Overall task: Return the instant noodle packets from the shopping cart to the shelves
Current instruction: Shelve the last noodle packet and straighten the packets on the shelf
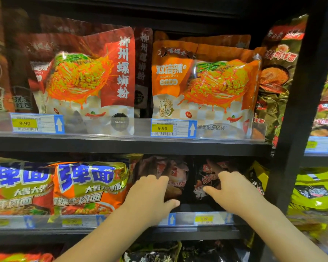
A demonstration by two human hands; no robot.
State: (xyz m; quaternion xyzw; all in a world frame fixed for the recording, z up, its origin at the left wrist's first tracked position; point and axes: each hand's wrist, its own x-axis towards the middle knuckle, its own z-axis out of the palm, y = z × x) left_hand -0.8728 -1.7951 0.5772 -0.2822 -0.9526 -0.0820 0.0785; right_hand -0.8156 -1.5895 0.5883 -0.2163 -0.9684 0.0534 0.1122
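The left hand (151, 193) reaches into the middle shelf (187, 234) and grips a brownish packet (173, 176), fingers over its front face and thumb curled under its lower edge. Just beside it, the right hand (233, 191) lies on a black packet (203, 178); the fingers spread over the face and the thumb points inward, but whether they pinch the film or only press it cannot be told, since the recess is dark. Both packets stand inside the shelf, behind its clear front rail (186, 219) with the price tags.

Such packets are probably light, with thin, slick, crinkly film round a brittle noodle block, so a hard squeeze could crack the contents and a loose touch may slide off. The safest hold looks to be the flat sides or the sealed top edge, pushing the packet back upright with open fingers rather than crushing its middle.

To the left stand orange packets (89, 188) with blue lettering. On the shelf above, taller orange pouches (201, 82) lean behind their own rail. The cart is not in view.
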